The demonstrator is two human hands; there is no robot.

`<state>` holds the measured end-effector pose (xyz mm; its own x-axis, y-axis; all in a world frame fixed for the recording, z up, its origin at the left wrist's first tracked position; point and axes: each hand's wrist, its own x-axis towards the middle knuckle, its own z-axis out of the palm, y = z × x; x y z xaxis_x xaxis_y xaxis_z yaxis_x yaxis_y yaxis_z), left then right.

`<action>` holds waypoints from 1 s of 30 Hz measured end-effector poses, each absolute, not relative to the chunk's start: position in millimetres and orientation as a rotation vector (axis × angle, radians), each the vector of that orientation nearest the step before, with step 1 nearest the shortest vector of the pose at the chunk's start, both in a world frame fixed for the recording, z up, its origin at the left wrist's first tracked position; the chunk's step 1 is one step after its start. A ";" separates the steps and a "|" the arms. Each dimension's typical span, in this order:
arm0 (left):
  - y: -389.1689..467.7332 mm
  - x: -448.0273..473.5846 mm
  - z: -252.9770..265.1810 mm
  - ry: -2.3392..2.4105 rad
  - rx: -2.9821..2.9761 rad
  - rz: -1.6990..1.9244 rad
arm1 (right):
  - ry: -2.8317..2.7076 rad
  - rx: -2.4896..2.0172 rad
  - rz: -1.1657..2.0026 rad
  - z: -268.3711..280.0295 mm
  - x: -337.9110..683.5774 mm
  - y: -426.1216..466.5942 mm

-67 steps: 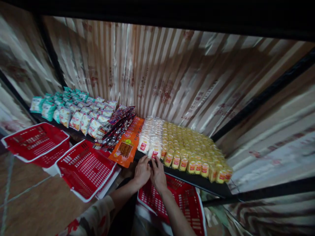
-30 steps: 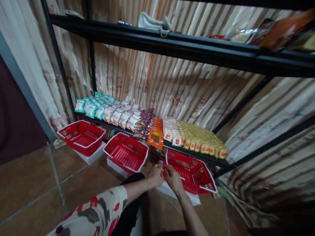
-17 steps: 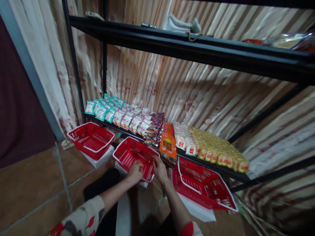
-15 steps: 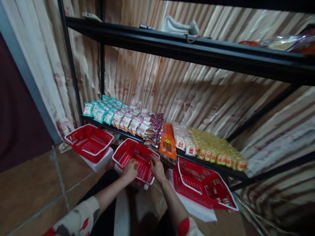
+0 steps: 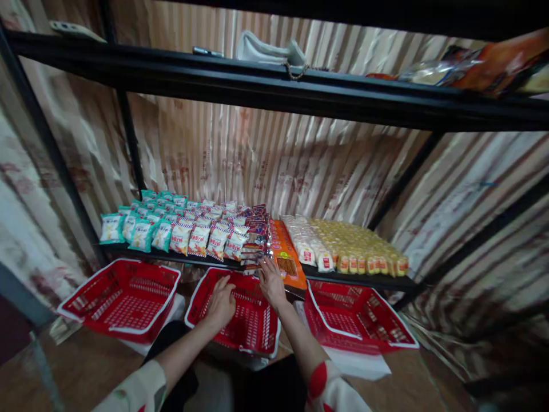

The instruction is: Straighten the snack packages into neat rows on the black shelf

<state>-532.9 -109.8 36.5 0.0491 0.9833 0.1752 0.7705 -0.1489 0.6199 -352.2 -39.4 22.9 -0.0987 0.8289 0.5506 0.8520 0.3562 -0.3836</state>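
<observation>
Over the middle red basket [image 5: 253,327] hangs my left hand [image 5: 222,303], empty, its fingers loosely apart. My right hand [image 5: 273,284] reaches past the basket's far rim with fingers stretched out. Its fingertips are at the front of a stack of dark red and blue packets [image 5: 256,234]; whether they touch is hard to see. Just right of that hand, a flat orange bag [image 5: 286,254] lies over the shelf edge. White packets with striped edges [image 5: 199,239] stand in rows left of the dark stack. The middle basket holds nothing that I can see.
Red baskets flank the middle one, a left basket [image 5: 128,306] and a right basket [image 5: 343,320]. Teal packets [image 5: 141,233], white-wrapped rolls [image 5: 315,254] and yellow-wrapped rolls [image 5: 364,246] line the lower shelf. Overhead runs the upper shelf's dark edge [image 5: 240,86], with a white pouch [image 5: 268,51] on it.
My right hand has moved from inside the middle basket forward to the dark packets. The left hand's fingers have loosened from a curl. The view has shifted right and closer to the shelf.
</observation>
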 end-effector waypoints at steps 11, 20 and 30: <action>-51.0 -553.9 2.2 1.607 2.191 0.891 | -1.958 -1.519 -0.169 57.5 -370.1 61.9; -42.1 -509.0 19.9 1.330 2.184 1.001 | -2.010 -1.659 -0.095 108.5 -338.8 60.7; -55.5 -547.7 59.4 1.463 2.150 1.179 | -2.159 -1.850 0.047 144.0 -377.8 48.4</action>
<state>-547.7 -55.5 59.4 0.1515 0.8725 0.4645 0.6392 -0.4449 0.6272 -377.8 48.4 144.0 -0.1281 0.9710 0.2019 0.9613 0.1716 -0.2155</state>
